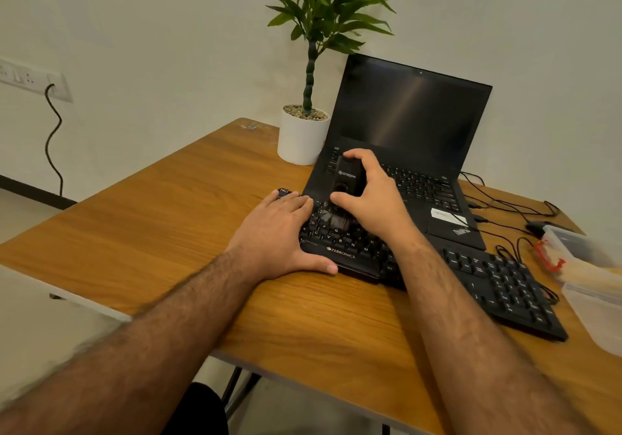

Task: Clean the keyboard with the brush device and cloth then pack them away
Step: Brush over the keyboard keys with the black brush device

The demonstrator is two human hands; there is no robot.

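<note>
we are in the brushing step, we think. our right hand (365,192) has its fingers curled round the black brush device (348,178) and holds it tip down on the keyboard (340,249), where the bristles look blurry on the middle keys. our left hand (279,229) lies flat with straight fingers on the left end of the keyboard, thumb along its front edge, to keep it from sliding. next we should sweep the brush along the other rows, then find the cloth, which we cannot see here. the laptop (410,121) sits just behind, touching the keyboard's back edge, so we need small strokes. a potted plant (303,138), some wires (505,205) and a clear box (585,259) are near on the table (168,205).
</note>
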